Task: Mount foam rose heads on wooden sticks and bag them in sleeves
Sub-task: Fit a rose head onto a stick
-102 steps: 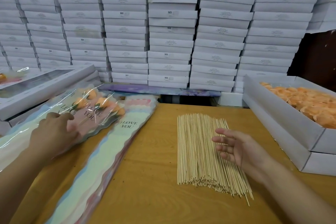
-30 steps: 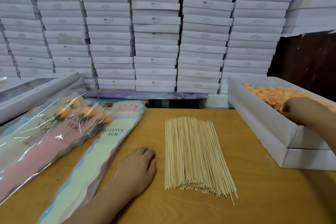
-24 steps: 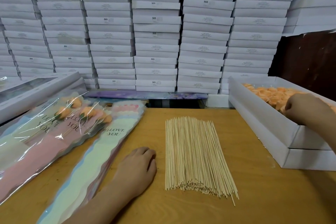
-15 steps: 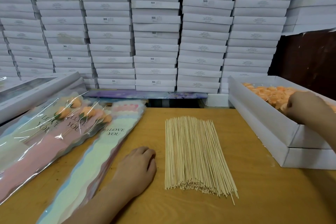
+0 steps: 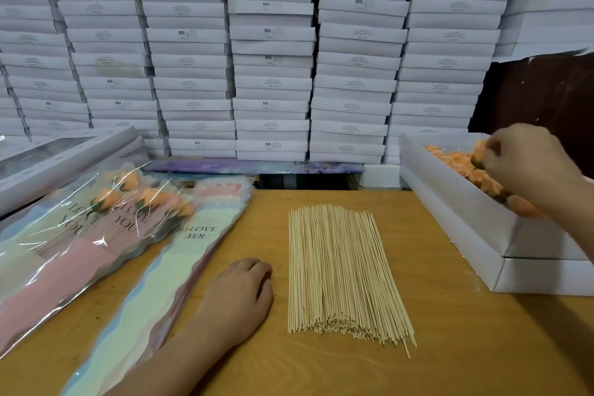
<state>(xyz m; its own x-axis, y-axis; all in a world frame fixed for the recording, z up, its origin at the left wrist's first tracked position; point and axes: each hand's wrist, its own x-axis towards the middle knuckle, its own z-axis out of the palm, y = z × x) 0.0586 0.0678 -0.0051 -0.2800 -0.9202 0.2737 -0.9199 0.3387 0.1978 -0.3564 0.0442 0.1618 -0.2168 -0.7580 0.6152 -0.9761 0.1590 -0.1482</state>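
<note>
Your right hand [image 5: 527, 164] pinches an orange rose head [image 5: 479, 151] above the white box [image 5: 450, 202]. Your left hand [image 5: 239, 296] rests on the table [image 5: 225, 370] (fingers loosely curled, holding nothing) beside the sticks [image 5: 340, 270].

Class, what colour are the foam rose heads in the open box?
Pale orange foam rose heads, clearest in the head view.
</note>
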